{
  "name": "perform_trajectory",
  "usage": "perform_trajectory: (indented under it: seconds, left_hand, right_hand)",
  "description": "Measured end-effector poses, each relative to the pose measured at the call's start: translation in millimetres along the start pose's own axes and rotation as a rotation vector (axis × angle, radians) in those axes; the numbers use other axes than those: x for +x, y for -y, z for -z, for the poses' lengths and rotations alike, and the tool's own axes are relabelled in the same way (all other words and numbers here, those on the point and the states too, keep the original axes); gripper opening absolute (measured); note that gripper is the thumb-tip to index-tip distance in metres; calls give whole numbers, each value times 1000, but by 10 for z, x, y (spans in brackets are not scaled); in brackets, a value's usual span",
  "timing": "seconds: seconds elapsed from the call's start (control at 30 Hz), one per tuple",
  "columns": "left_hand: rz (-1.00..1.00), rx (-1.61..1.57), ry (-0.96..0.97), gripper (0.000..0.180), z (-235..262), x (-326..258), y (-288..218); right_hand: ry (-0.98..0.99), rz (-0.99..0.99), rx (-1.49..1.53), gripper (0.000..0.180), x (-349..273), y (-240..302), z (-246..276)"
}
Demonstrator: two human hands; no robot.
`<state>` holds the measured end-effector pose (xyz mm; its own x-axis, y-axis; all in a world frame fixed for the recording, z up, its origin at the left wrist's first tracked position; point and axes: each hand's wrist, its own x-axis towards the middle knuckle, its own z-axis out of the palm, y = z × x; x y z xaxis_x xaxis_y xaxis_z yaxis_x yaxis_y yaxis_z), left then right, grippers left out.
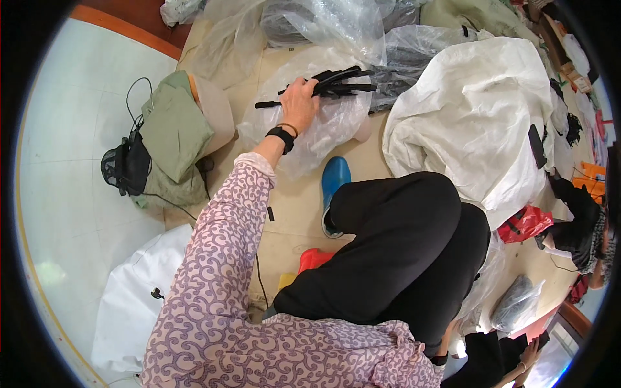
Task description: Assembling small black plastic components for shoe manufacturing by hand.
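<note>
My left hand [299, 105] reaches forward, its fingers curled over a bundle of narrow black straps [346, 84]. One loose black end sticks out to the left of the hand. The straps lie on a crumpled clear plastic bag [284, 145] on the floor. Near my right thigh, only a bit of my right hand [447, 339] shows beyond the rolled sleeve and dark wristband. My leg hides its fingers, and I cannot see whether it holds anything.
Folded green cloth [176, 126] with a black mesh item [115, 169] lies left. A large white sack [472, 116] spreads at the right, a red bag [525, 224] beside it. Another person's hand [532, 354] is by black cloth at lower right. Clear plastic [330, 26] lies at the far side.
</note>
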<state>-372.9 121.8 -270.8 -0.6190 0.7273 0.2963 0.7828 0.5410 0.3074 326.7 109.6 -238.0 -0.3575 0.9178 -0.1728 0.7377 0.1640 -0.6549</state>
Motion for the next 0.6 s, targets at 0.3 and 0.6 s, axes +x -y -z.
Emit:
perform_trajectory:
  seconds: [0.3, 0.6]
  left_hand:
    - [37, 28, 66, 26, 12, 265, 160]
    - [25, 255, 404, 80, 208, 244, -96]
  right_hand:
    - [55, -16, 16, 45, 54, 125, -27]
    - [99, -21, 27, 42, -15, 48, 111]
